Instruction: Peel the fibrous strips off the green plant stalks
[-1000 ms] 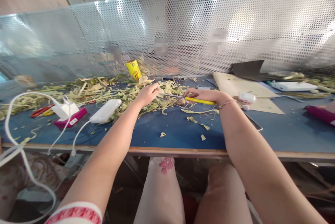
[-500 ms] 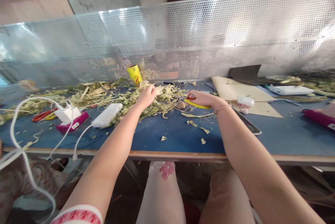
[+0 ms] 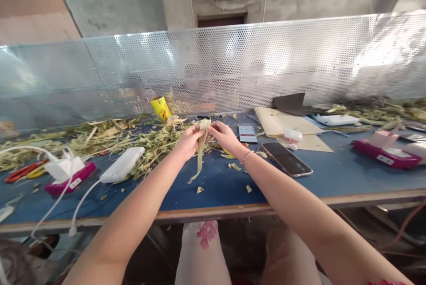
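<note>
My left hand (image 3: 189,141) is closed on a pale green dried leaf strip (image 3: 200,158), whose narrow end dangles over the blue tabletop. Meeting it at the strip's folded top, my right hand (image 3: 223,136) pinches the same piece with thumb and fingers. A tool with yellow and red handles (image 3: 228,152) lies beneath my right hand, mostly hidden, so its kind does not show. To the left of my hands spreads a heap of dried leaf strips (image 3: 159,143). Small leaf scraps (image 3: 249,188) lie nearer the table edge.
Left stand a white power bank (image 3: 122,165), a purple power strip (image 3: 71,180) with cables, and red-and-yellow-handled tools (image 3: 26,171). A yellow tube (image 3: 160,109) leans at the perforated metal screen (image 3: 213,67). Rightward lie phones (image 3: 288,159), brown paper (image 3: 286,120) and another purple strip (image 3: 386,155).
My right hand has let go of the red-and-yellow-handled tool and moved left to the leaf strip. Both hands have come together. The view has tilted up and turned slightly right.
</note>
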A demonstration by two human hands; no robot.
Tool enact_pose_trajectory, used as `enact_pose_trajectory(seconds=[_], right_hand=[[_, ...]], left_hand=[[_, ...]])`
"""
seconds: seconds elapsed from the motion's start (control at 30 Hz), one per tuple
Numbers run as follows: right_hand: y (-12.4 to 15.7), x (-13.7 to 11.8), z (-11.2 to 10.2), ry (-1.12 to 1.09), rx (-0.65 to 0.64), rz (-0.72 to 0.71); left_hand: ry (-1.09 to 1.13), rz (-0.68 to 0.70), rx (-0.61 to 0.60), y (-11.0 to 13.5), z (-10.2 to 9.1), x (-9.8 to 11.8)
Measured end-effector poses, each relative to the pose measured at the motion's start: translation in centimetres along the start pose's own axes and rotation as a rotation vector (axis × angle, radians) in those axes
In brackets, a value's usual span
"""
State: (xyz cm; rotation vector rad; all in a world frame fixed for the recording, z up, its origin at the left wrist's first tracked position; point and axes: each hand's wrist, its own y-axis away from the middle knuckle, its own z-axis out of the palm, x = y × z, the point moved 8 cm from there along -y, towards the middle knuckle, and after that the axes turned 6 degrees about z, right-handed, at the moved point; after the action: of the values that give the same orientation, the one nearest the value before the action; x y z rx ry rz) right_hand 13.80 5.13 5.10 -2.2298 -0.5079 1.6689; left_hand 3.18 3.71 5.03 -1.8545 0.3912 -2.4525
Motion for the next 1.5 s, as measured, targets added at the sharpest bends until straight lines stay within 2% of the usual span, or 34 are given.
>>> enact_pose_trajectory(seconds=[0.13, 0.33, 0.53, 0.7, 0.87, 1.0, 1.13, 1.33, 1.43, 1.5], right_hand=[[0.2, 0.0, 0.0, 0.051, 0.047, -0.004], [0.3, -0.3, -0.4, 0.134, 0.07, -0.007], [0.2, 0.0, -0.6, 0.044, 0.078, 0.019], [0.2, -0.1, -0.6, -0.054, 0.076, -0.001], [0.4, -0.3, -0.6, -0.088, 0.08, -0.026], [0.5, -0.6, -0.5, -0.027, 0.102, -0.071], [0.8, -1.1, -0.5, 0.015, 0.115, -0.104], [0.6, -0.9, -1.1, 0.02, 0.146, -0.108], [0.2, 0.0, -0.9, -0.029, 0.139, -0.049], [0.0, 0.8, -0.2, -0.119, 0.064, 0.051]], left_hand=[[0.026, -0.01, -0.015, 0.2, 0.5, -1.0], [-0.174, 0.063, 0.081, -0.2, -0.9, -1.4], [-0.187, 0.123, 0.146, -0.7, -1.8, -1.4], [-0.154, 0.146, 0.16, -0.6, -1.9, -1.3], [-0.03, 0.093, 0.178, -0.5, -1.6, -1.5], [0.092, 0.001, 0.199, -0.5, -1.4, -2.2], [0.132, -0.022, 0.232, -0.7, -1.7, -2.7], [-0.066, 0.048, 0.304, -1.1, -3.1, -2.6], [-0.261, 0.201, 0.269, -1.2, -3.2, -1.5], [-0.483, 0.355, 0.247, -0.9, -3.0, -0.1]])
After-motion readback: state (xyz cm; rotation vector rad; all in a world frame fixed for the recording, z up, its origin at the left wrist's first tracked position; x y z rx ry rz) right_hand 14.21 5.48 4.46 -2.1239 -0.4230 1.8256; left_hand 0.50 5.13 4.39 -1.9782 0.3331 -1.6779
